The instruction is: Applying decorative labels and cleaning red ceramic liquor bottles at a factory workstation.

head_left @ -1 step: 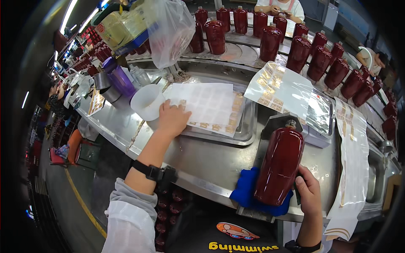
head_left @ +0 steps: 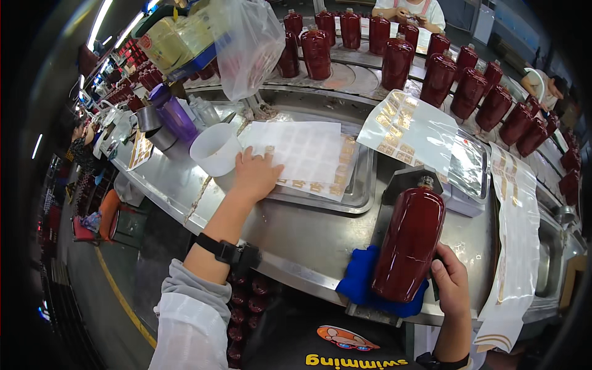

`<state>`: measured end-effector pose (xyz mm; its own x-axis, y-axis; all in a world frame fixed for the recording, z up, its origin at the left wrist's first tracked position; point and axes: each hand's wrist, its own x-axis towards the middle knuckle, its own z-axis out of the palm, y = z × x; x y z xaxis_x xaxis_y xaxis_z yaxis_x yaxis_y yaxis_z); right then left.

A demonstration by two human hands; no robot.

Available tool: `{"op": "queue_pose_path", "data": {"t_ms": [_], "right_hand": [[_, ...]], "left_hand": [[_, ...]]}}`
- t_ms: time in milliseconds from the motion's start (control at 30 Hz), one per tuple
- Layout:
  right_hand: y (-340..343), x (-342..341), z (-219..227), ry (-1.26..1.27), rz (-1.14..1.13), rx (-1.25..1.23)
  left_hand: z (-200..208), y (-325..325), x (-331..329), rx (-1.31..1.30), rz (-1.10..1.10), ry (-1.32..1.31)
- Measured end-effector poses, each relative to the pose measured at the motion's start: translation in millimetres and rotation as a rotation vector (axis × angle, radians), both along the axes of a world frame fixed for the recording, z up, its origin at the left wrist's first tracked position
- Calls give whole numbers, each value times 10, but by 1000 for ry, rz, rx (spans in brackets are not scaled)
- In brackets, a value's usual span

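Observation:
My left hand [head_left: 258,176] lies with fingers spread on the left edge of a white sheet with gold patterned patches [head_left: 302,148]. That sheet rests on a shallow metal tray [head_left: 365,200]. A dark red glossy bottle [head_left: 410,240] leans on its back on a stand, neck pointing away from me, its lower end on a blue cloth [head_left: 356,277]. Close by the bottle's right side is my right hand [head_left: 453,277], fingers curled and thumb up. A thin dark edge shows by its fingers; what it is, I cannot tell.
A white plastic tub [head_left: 216,150] stands left of the sheet. More gold-patterned sheets [head_left: 404,126] lie beyond the bottle, and a long one [head_left: 515,246] hangs over the right edge. Several red bottles [head_left: 398,63] stand on the curved conveyor behind. A clear bag [head_left: 246,52] hangs above.
My left hand has slid slightly right over the sheet. On the conveyor, the near row of bottles has shifted a little right, the far row slightly left. My right hand stays put.

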<state>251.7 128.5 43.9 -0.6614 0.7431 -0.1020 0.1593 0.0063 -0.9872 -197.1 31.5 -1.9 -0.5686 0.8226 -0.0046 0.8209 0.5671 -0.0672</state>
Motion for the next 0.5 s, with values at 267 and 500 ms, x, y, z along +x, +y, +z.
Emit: {"op": "queue_pose_path", "data": {"t_ms": [267,500], "right_hand": [[9,-9,-17,-49,16,32],[19,-11,35,-72,37,89]], "left_hand": [[-104,471,-2,54,-176,-233],[-132,996,-348,290,-160,-170]]}}
